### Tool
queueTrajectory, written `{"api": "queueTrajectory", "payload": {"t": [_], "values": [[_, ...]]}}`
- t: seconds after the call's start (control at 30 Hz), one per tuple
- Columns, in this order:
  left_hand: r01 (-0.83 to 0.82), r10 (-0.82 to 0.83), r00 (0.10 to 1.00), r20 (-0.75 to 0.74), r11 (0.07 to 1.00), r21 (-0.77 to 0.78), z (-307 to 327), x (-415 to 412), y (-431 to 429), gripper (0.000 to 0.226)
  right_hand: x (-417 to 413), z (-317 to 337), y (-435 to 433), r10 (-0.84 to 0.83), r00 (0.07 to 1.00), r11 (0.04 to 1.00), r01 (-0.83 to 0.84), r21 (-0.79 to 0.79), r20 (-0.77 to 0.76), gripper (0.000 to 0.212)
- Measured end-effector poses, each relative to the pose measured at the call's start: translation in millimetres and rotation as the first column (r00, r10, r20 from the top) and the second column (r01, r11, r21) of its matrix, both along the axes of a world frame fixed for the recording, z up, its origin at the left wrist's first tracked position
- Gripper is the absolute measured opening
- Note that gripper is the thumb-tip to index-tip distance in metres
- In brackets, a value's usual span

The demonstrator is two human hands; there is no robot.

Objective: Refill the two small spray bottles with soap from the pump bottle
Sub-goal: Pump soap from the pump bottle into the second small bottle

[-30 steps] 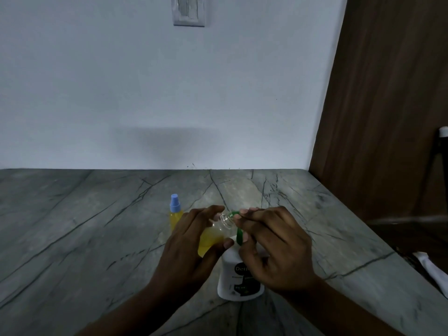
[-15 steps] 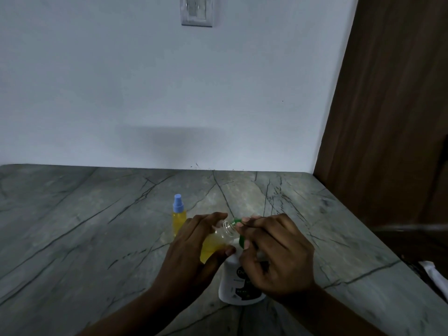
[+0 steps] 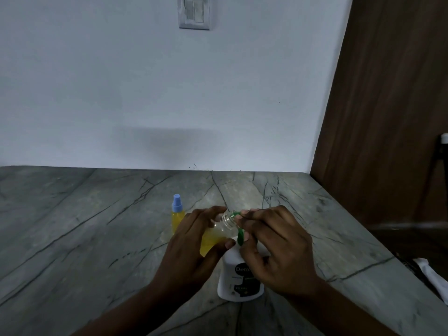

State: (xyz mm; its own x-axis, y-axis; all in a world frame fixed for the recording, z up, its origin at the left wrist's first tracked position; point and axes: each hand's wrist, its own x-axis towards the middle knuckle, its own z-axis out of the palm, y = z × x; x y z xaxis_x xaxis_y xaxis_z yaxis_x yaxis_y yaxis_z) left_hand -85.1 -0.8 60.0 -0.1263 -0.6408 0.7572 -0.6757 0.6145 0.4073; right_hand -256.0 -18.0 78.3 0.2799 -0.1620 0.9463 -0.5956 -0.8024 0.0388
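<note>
My left hand (image 3: 191, 241) grips an uncapped small spray bottle (image 3: 215, 235), tilted with its clear threaded neck against the green pump nozzle (image 3: 238, 227). Yellow liquid fills its lower part. My right hand (image 3: 274, 246) lies over the green pump head of the white pump bottle (image 3: 238, 280), fingers curled round it. The pump bottle stands upright on the counter. A second small spray bottle (image 3: 177, 214), yellow with a blue cap, stands upright just behind my left hand.
The grey veined stone counter (image 3: 97, 238) runs back to a white wall with a light switch (image 3: 194, 12). A brown wooden panel (image 3: 388, 117) closes the right side. A white cloth (image 3: 431, 275) lies beyond the counter's right edge.
Both hands and the bottles keep the same pose. Only the camera view has shifted slightly.
</note>
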Motion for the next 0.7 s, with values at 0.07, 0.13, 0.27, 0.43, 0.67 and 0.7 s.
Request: {"api": "queueTrajectory", "payload": {"t": [0.07, 0.13, 0.27, 0.43, 0.67, 0.7], "values": [[0.003, -0.003, 1.0, 0.001, 1.0, -0.007, 0.6, -0.5, 0.0, 0.045, 0.6, -0.4, 0.2, 0.0, 1.0, 1.0, 0.0, -0.008, 0.01, 0.022], [-0.001, 0.001, 1.0, 0.006, 1.0, -0.012, 0.2, -0.1, 0.0, 0.045, 1.6, -1.3, -0.2, 0.002, 1.0, 1.0, -0.002, -0.012, 0.021, 0.023], [-0.004, 0.004, 1.0, 0.016, 1.0, -0.001, -3.2, 1.5, -1.0, 0.046, 3.5, -6.7, -1.5, -0.003, 0.999, 1.0, 0.004, -0.014, 0.035, 0.025], [-0.018, 0.018, 1.0, 0.003, 0.999, 0.028, -10.1, 1.7, -0.9, 0.046, 5.4, -13.2, -2.1, -0.003, 1.0, 0.998, 0.005, -0.063, 0.021, 0.023], [-0.016, 0.015, 1.0, 0.005, 0.999, 0.034, -10.8, 2.5, -1.2, 0.047, 5.0, -14.8, -4.0, -0.01, 1.0, 0.998, 0.01, -0.057, 0.013, 0.021], [-0.011, 0.011, 1.0, -0.003, 0.999, 0.035, -10.3, 2.3, -0.9, 0.046, 5.0, -13.9, -4.6, -0.006, 1.0, 0.999, 0.006, -0.05, 0.013, 0.022]]}}
